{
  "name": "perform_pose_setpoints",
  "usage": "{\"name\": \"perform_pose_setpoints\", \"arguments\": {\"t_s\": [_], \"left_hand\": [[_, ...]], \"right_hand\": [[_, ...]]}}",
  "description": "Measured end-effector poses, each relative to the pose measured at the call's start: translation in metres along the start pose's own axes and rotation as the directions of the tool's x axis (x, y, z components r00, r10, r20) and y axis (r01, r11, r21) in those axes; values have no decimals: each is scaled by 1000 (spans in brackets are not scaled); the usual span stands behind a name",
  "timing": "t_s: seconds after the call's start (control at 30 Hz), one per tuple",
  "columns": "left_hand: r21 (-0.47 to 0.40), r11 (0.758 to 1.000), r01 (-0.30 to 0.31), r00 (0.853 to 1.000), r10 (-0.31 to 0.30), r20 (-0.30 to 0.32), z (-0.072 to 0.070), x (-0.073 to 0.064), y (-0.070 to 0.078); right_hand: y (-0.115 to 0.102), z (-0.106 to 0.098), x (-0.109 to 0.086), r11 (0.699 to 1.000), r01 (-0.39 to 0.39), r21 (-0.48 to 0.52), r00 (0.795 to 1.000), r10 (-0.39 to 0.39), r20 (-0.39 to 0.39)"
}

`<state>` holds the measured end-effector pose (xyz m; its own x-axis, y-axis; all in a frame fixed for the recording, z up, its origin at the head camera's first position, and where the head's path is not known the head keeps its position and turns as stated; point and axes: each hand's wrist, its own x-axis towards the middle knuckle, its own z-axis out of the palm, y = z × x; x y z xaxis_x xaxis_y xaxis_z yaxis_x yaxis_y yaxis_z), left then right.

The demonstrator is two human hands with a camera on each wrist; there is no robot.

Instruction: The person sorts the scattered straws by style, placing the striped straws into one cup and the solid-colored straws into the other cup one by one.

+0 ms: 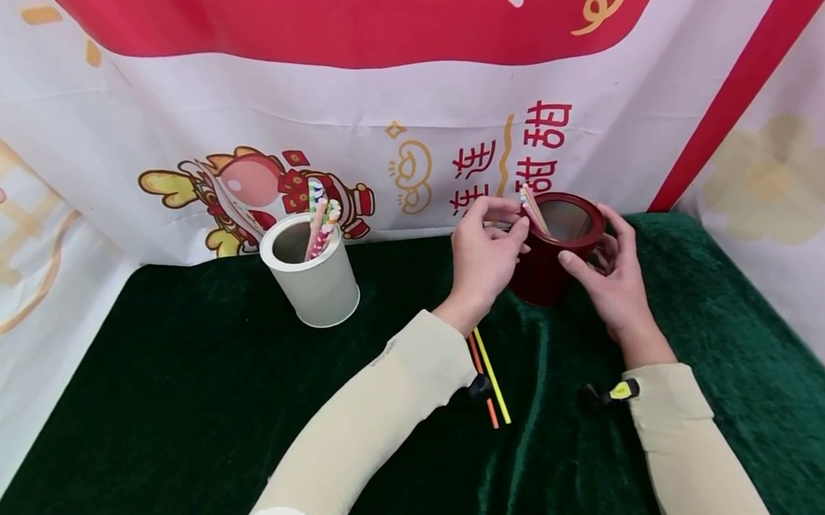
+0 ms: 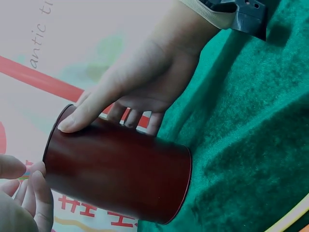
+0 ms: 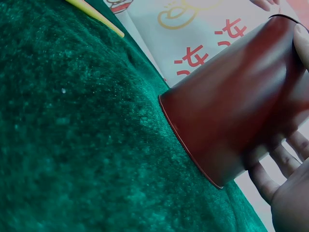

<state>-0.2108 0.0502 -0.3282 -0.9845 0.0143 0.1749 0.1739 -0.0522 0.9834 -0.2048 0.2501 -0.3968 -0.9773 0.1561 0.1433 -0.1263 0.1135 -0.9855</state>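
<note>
A dark red cylindrical holder (image 1: 543,277) stands on the green cloth, its open top toward the head view. My right hand (image 1: 615,276) grips it from the right, thumb on the near side and fingers curled round the far side. At the left rim, my left hand (image 1: 488,249) pinches slim, pale pink patterned sticks (image 1: 533,209) that lean in the holder; their lower ends are hidden inside. In the left wrist view, a small coloured bit shows between the left thumb and finger. The right wrist view shows the holder (image 3: 231,101) with the right fingers (image 3: 285,162) against its side.
A white cylindrical holder (image 1: 318,291) with several patterned sticks (image 1: 322,227) stands to the left. An orange stick (image 1: 491,412) and a yellow stick (image 1: 493,375) lie on the green cloth (image 1: 181,421), partly behind the left forearm. A printed white backdrop (image 1: 360,95) rises behind the table.
</note>
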Motion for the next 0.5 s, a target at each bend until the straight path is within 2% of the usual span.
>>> {"name": "perform_pose_setpoints", "arguments": {"t_s": [0.1,0.23,0.33,0.5], "left_hand": [[26,1000,10,1000,-10,-11,-5,-3,0],[107,994,28,998,-23,-54,-16,-7,-3],[147,987,70,995,-59,-84,-27,-9,-8],[163,972,167,982,-149,-113,-46,-13,-19]], "right_hand": [[1,0,0,1000,-1,-6,1000,1,0],[1,-1,1,1000,-7,-13,1000,7,3],[1,-2,1,1000,-12,-14,1000,12,3],[3,-3,2,1000,-9,-10,1000,9,1]]}}
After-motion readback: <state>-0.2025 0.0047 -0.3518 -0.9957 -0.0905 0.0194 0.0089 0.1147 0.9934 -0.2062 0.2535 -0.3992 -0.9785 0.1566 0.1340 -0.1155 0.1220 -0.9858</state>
